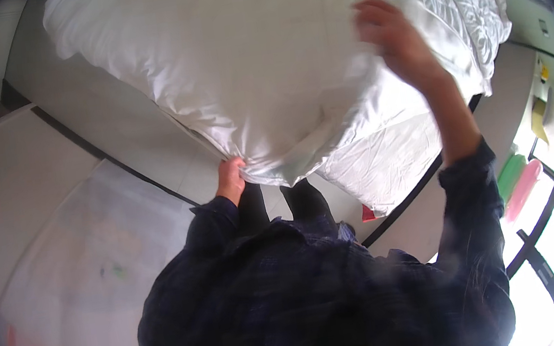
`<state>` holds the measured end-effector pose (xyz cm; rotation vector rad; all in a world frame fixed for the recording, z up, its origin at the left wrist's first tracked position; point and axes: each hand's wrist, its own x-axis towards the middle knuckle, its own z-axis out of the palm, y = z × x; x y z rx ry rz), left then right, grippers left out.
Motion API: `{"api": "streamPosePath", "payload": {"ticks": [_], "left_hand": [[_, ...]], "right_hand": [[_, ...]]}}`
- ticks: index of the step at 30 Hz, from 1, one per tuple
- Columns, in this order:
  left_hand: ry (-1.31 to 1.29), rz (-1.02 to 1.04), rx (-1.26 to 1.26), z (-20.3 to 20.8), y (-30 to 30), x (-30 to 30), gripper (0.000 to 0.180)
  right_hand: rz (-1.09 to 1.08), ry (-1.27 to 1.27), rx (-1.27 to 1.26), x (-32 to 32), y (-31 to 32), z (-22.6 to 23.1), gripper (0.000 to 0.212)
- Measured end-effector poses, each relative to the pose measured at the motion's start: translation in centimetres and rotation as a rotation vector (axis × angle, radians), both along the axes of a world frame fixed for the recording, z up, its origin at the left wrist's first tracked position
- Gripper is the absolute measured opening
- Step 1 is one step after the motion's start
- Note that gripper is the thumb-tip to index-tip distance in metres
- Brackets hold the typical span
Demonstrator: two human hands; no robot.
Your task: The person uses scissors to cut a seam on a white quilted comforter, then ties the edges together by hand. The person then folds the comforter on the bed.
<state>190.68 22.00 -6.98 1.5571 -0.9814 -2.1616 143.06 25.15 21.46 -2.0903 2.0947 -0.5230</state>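
A puffy white duvet [255, 57] spreads over the upper middle of the head view, its near edge hanging toward my legs. My left hand [231, 177] is closed on the near left corner of the duvet, thumb on top, bunching the cloth. Raised over the duvet's right side is my right hand [388, 36], blurred by motion. Its fingers are loosely bent and apart, and no cloth shows in them. Below the duvet on the right, a smoother white sheet [395, 164] hangs down to a corner. What lies under the bedding is hidden.
A small red piece [368, 213] shows under the sheet's corner. To the left, a pale panel [91, 246] stands beside a dark strip [107, 157] along the floor. Green [512, 177] and pink [524, 189] items are at the right, by a bright window.
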Motion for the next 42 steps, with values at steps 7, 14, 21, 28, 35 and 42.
{"api": "streamPosePath", "payload": {"ticks": [7, 14, 21, 28, 35, 42], "left_hand": [[-0.037, 0.133, 0.404, 1.6, -1.4, -1.3, 0.042], [0.044, 0.275, 0.67, 4.2, -3.3, -2.8, 0.017], [0.034, 0.231, 0.67, 4.3, -3.1, -2.9, 0.013], [-0.068, 0.113, 0.586, 3.5, -1.9, -2.4, 0.011], [-0.022, 0.071, 0.385, 2.1, -1.0, -0.3, 0.026], [-0.083, 0.184, 0.492, 3.7, -2.0, -2.3, 0.03]], "right_hand": [[0.403, 0.048, 0.327, 14.5, -21.5, -16.7, 0.012], [0.339, 0.095, 0.497, 21.9, -22.8, -27.4, 0.011], [0.407, 0.026, 0.429, 26.4, -24.3, -27.5, 0.01], [0.112, 0.049, 0.407, 22.1, -26.3, -28.1, 0.031], [-0.161, -0.049, 0.158, 12.5, -15.7, -25.7, 0.063], [-0.172, 0.355, 0.416, 0.7, -14.9, -29.3, 0.081]]}}
